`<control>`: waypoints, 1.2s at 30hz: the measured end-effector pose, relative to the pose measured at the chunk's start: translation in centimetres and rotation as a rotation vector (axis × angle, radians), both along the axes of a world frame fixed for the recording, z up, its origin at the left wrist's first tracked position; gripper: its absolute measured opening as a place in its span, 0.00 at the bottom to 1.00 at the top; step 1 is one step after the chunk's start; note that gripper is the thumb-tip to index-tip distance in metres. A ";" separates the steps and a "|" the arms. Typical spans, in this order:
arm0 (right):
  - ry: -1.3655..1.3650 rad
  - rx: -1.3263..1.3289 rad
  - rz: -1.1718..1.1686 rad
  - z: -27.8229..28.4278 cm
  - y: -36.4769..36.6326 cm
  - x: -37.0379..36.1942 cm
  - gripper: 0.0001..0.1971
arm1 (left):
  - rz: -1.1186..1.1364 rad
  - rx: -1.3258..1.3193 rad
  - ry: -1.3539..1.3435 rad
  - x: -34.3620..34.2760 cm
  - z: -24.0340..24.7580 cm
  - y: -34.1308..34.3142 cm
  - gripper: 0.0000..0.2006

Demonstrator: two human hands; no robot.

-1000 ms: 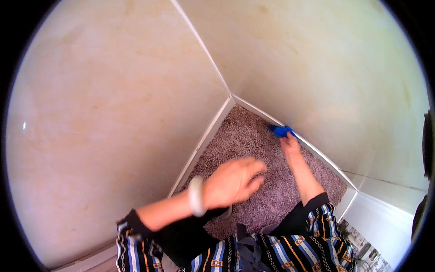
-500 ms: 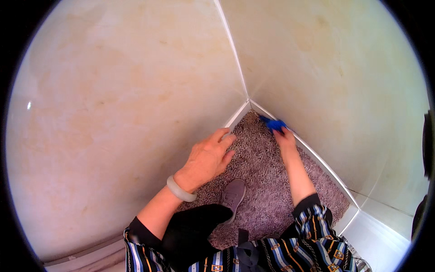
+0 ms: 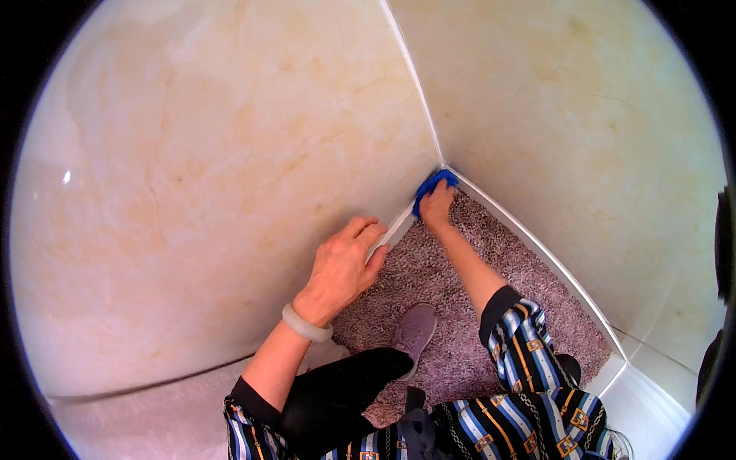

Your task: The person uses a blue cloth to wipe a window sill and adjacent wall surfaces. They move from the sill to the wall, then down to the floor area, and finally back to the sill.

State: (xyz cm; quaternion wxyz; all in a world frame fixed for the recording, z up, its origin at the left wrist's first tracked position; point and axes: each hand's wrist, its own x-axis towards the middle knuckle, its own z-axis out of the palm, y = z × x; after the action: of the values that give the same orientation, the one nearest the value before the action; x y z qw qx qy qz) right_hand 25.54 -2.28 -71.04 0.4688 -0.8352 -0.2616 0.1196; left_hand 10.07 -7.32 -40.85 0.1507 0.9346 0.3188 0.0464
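Note:
A bright blue cloth (image 3: 429, 184) is bunched under my right hand (image 3: 438, 205), whose fingers press it against the white baseboard (image 3: 399, 227) just left of the room corner. My left hand (image 3: 345, 264) hangs by the left wall, its fingers spread and bent with nothing in them. The fingertips of that hand are close to the baseboard's top edge; whether they touch it I cannot tell. A pale bangle (image 3: 305, 325) circles my left wrist.
Cream marbled walls (image 3: 207, 153) meet at a white corner strip (image 3: 414, 73). Speckled purple-brown carpet (image 3: 491, 261) covers the corner floor, with my shoe (image 3: 415, 337) on it. Another baseboard (image 3: 537, 245) runs along the right wall. A pale ledge (image 3: 176, 410) lies at lower left.
My right hand has moved the blue cloth left, from the right wall's baseboard across the corner to the left one. The left hand has shifted slightly left. The view has turned a little.

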 end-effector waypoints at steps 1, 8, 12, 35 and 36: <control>0.066 -0.001 0.133 1.3 -1.1 -2.5 0.28 | 0.011 -0.005 -0.008 -0.2 0.0 0.0 0.13; 0.293 0.167 0.591 1.7 -9.0 -15.9 0.33 | 0.025 -0.054 -0.001 1.3 0.4 0.3 0.12; -0.140 0.067 0.218 1.4 -2.1 -1.8 0.32 | 0.022 -0.019 -0.047 0.9 0.9 0.4 0.12; 0.011 0.081 0.295 2.4 -1.6 0.4 0.41 | 0.003 0.027 -0.043 -0.6 0.1 0.3 0.11; 0.042 0.103 0.267 1.8 -2.3 -1.4 0.43 | 0.000 0.013 -0.050 0.0 0.0 0.4 0.11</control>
State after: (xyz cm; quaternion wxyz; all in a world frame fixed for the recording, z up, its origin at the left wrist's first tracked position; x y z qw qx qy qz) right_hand 24.11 -4.60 -69.25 0.4964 -0.7650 -0.3665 0.1846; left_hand 10.06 -6.97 -40.81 0.1527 0.9341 0.3147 0.0719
